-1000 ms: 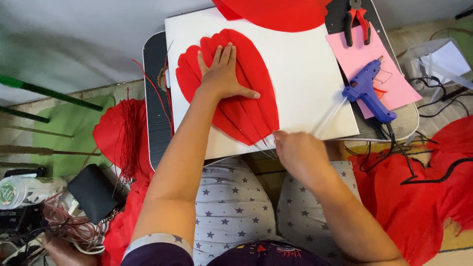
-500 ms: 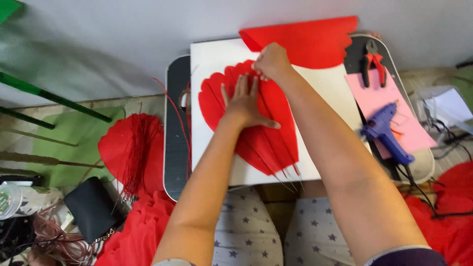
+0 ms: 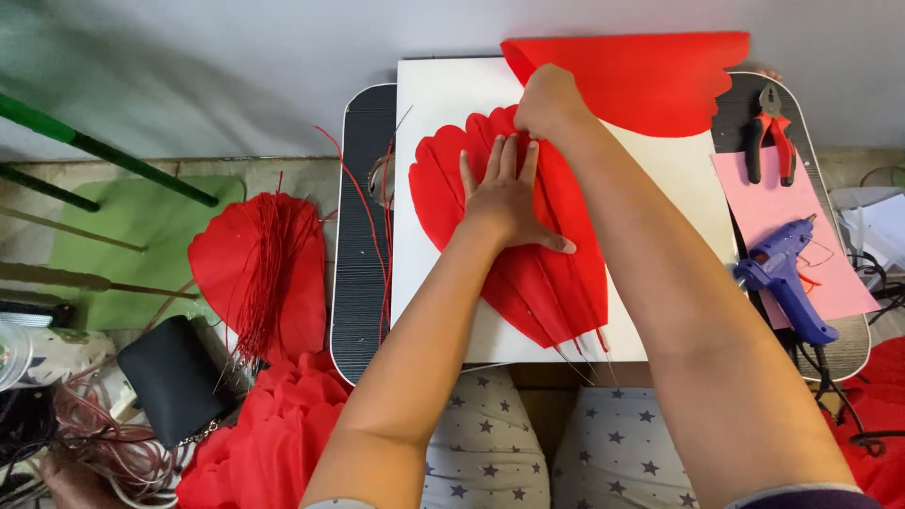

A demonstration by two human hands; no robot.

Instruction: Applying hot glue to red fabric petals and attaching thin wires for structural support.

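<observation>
While my left hand (image 3: 509,203) lies flat, fingers (image 3: 495,160) spread and released, it presses the red fan-shaped petal (image 3: 537,273) down on the white board (image 3: 443,104). My right hand (image 3: 547,102) is clenched at the petal's top edge, fingers pinching the red paper there. The petal sits mid-board, its wire stems poking past the board's near edge. A second red sheet (image 3: 650,80) overlaps the board's far right corner. Right of the board: pink paper (image 3: 792,203), red pliers (image 3: 773,127), blue glue gun (image 3: 787,278). Left of the board: another red petal (image 3: 259,269) with red wires. My read: shaping or smoothing the top folds; next move calls for steady hold-down and a careful pinch along the edge.
</observation>
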